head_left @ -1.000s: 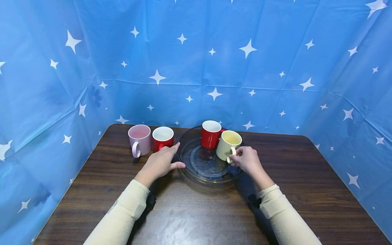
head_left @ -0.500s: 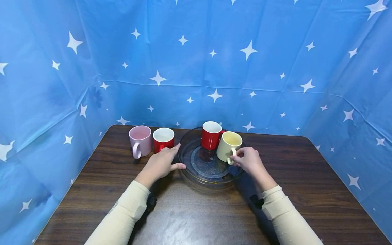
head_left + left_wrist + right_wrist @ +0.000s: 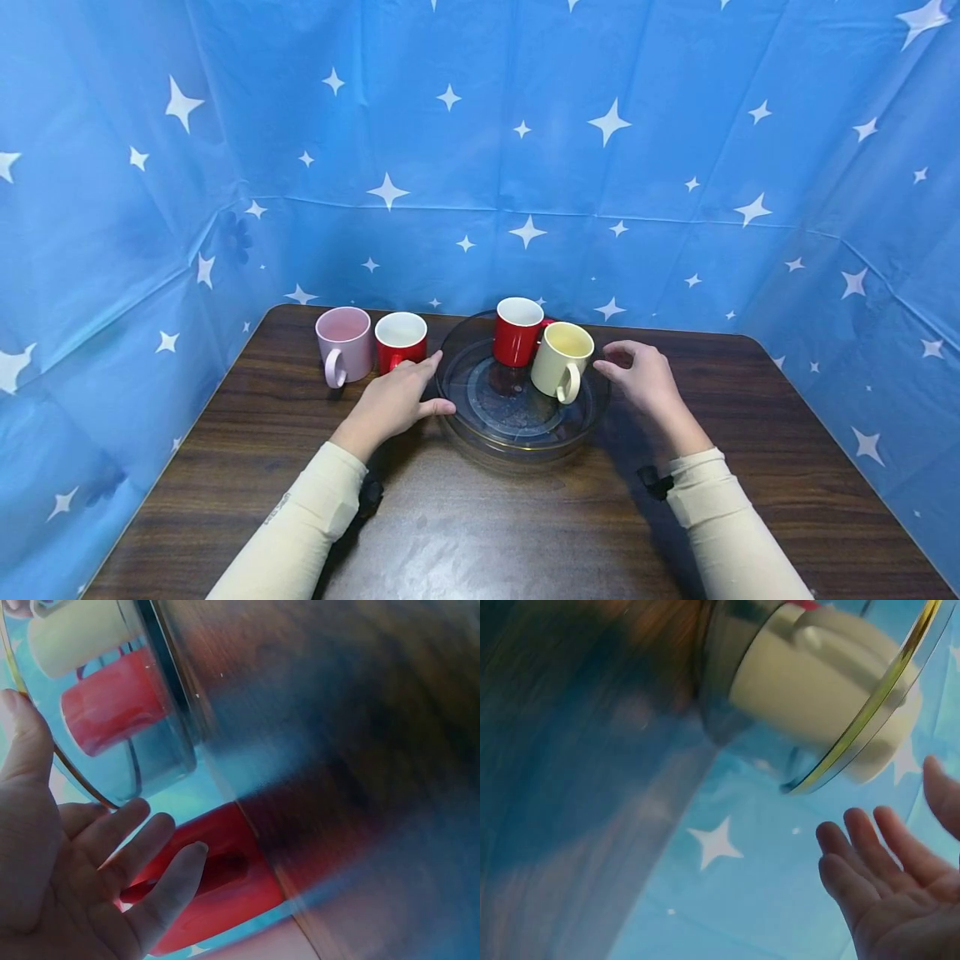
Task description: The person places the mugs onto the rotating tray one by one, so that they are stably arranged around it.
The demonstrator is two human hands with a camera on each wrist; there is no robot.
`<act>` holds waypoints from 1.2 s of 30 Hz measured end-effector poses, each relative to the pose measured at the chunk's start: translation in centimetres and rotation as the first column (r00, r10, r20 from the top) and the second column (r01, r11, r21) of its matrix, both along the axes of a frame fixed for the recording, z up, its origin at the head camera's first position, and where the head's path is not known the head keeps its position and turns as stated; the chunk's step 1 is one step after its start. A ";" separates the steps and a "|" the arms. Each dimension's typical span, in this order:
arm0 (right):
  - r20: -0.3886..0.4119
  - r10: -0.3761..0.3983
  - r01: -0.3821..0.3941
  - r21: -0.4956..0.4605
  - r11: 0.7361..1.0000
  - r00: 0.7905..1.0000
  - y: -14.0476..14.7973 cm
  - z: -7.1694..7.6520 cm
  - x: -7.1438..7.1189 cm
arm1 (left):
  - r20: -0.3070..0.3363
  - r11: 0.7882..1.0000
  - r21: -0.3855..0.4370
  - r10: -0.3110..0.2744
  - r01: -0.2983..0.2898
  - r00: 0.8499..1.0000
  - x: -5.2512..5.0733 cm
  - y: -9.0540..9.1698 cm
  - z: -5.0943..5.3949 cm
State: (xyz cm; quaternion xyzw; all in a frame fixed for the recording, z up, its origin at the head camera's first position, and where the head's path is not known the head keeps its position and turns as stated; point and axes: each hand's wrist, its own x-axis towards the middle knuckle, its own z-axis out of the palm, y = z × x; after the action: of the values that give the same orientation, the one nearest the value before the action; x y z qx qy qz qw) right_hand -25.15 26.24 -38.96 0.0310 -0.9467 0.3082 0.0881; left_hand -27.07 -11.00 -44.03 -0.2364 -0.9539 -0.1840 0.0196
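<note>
A clear round glass bowl [image 3: 517,447] with a yellow-gold rim stands mid-table. Inside it, a red mug [image 3: 514,340] and a pale yellow mug [image 3: 557,367] stand upright side by side. My right hand [image 3: 643,377] hovers just right of the yellow mug, apart from its handle, fingers loosely bent around nothing. Spread at the bowl's left side, my left hand [image 3: 393,406] has thumb and index finger close to the rim [image 3: 84,784]; whether they touch it I cannot tell. Just behind its fingers is a second red mug [image 3: 401,340], its handle partly hidden.
A pink mug [image 3: 343,346] stands left of the second red mug, handle toward me. Dark wood-grain table [image 3: 480,533] lies under everything. A blue curtain [image 3: 480,150] with white stars closes off the back and both sides.
My right hand has let go of the yellow mug's handle and moved right, away from it. The yellow mug stays in the bowl. My left hand has not moved.
</note>
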 end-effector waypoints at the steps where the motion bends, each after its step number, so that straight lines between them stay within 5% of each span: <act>1: 0.022 0.010 -0.010 -0.004 1.000 1.000 0.3 -0.1 -0.1 | -0.005 1.000 -0.002 -0.002 0.002 1.000 0.0 0.0 0.0; 5: 0.146 0.093 -0.086 -0.049 0.995 0.985 1.4 -0.6 -0.7 | 0.005 1.000 -0.002 0.001 -0.001 1.000 0.0 0.0 0.0; 10: 0.290 0.239 -0.210 -0.128 0.969 0.927 2.5 -1.7 -1.3 | 0.017 1.000 -0.013 0.000 0.000 1.000 0.0 0.0 -0.1; 18: 0.365 0.373 -0.309 -0.221 0.925 0.853 3.2 -2.4 -1.5 | 0.008 1.000 -0.005 -0.006 0.006 1.000 0.0 0.0 -0.1; 29: 0.363 0.381 -0.322 -0.214 0.922 0.850 2.7 -2.4 -1.5 | 0.009 1.000 -0.018 -0.002 0.002 1.000 0.1 -0.3 0.3; 36: 0.363 0.374 -0.320 -0.201 0.926 0.854 2.7 -2.4 -1.3 | 0.010 0.999 -0.036 -0.032 0.032 0.999 0.1 -0.5 1.5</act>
State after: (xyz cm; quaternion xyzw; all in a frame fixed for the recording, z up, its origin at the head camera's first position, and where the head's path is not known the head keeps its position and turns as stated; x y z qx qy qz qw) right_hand -26.47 28.96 -41.40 0.1328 -0.9008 0.3814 -0.1598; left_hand -26.92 -11.52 -42.54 -0.2510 -0.9532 -0.1682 0.0081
